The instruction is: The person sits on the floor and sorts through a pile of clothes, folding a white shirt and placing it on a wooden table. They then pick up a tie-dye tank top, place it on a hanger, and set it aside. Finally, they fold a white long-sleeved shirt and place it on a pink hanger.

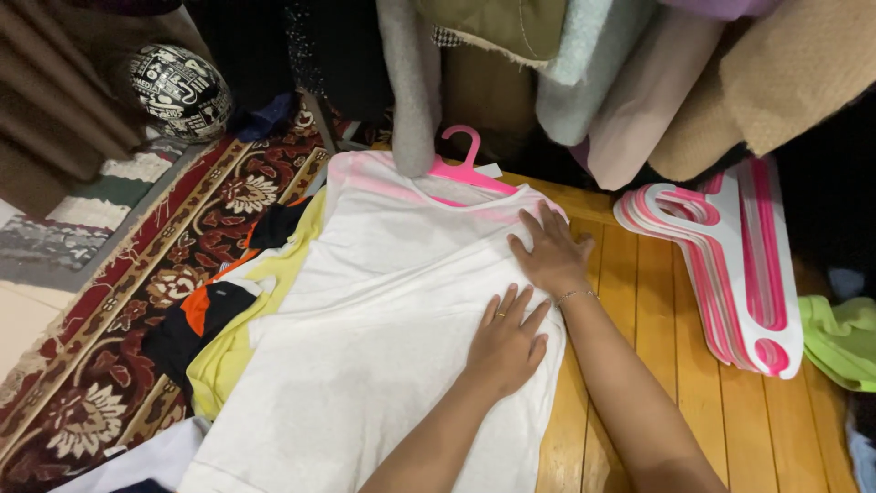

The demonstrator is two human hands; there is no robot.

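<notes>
White shirt [365, 310] on a wooden floor [730, 402] beside a patterned rug [109, 347] — left hand [505, 345] and right hand [550, 253] flat, gripping nothing.

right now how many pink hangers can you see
At least 2 places: one pink hanger inside the white shirt under both hands, plus a stack of pink and white hangers on the wooden floor at right; the stack's number cannot be told.

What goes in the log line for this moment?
left hand: flat on white shirt | right hand: flat on shirt shoulder | pink hanger: inside shirt
</notes>
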